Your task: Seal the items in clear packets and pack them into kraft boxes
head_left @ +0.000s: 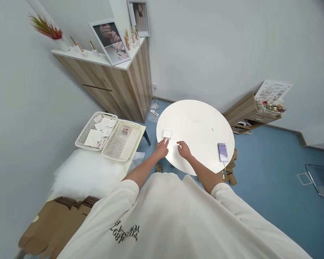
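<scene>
I stand at a round white table (pixel 199 122). My left hand (pixel 162 147) rests at the table's near left edge with its fingers stretched toward a small white square packet (pixel 166 134), just short of it or touching its near edge. My right hand (pixel 183 149) lies on the tabletop a little to the right, fingers loosely curled and pointing left, holding nothing that I can see. A phone (pixel 223 151) with a cable lies at the table's right edge.
Two white mesh baskets (pixel 108 135) with small packets and clear trays sit on a low table at left, beside white padding (pixel 83 172) and flat cardboard (pixel 54 223). A wooden cabinet (pixel 118 82) stands behind. A low wooden shelf (pixel 245 115) is at right. The floor is blue.
</scene>
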Demonstrator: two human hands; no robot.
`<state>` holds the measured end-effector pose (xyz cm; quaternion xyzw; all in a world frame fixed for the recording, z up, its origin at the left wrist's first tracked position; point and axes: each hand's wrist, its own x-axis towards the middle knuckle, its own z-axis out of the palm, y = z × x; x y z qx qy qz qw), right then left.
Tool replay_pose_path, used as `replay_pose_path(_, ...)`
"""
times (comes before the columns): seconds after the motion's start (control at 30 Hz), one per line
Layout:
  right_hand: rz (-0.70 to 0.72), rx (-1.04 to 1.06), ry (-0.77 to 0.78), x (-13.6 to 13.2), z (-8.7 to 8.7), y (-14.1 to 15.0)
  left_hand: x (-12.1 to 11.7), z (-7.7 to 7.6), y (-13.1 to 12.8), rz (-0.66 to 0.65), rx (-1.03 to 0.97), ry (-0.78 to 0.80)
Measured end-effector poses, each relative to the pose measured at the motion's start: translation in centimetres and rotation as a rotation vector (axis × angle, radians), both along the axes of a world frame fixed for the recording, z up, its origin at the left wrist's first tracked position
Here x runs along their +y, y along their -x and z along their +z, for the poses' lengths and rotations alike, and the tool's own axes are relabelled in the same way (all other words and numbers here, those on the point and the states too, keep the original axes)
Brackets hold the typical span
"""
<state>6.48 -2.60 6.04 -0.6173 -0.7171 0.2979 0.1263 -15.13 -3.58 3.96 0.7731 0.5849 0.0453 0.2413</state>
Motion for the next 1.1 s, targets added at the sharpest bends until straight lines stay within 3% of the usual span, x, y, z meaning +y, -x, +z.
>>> replay_pose_path(0.17,0.006,0.071,-0.050,-4.9,-0.3,-3.3,-4.8,0.0,-2.9,0.022,0.024,-0.010)
replay_pose_path(0.37,0.031,0.102,-0.033,-11.6,-1.7,-6.6,-12.6,-0.4,-6.2,0.028,0.018,0.015)
replay_pose_path(0.5,0.049,0.092,0.007,-15.3,-1.8,-7.1,-16.9,-0.2,-6.7,0.043,0.018,0.054)
replay_pose_path(0.67,0.099,0.060,0.006,-17.2,-0.9,-6.6,-19.9,0.9,-5.8,0.102,0.050,0.068)
replay_pose_path(0.9,0.233,0.035,-0.008,-17.0,-0.5,-1.7,-23.5,2.0,-1.4,0.248,0.060,0.027)
replay_pose_path(1.1,0.480,0.042,-0.010,-18.2,-0.1,8.0,-29.7,2.3,6.0,0.464,0.028,0.002)
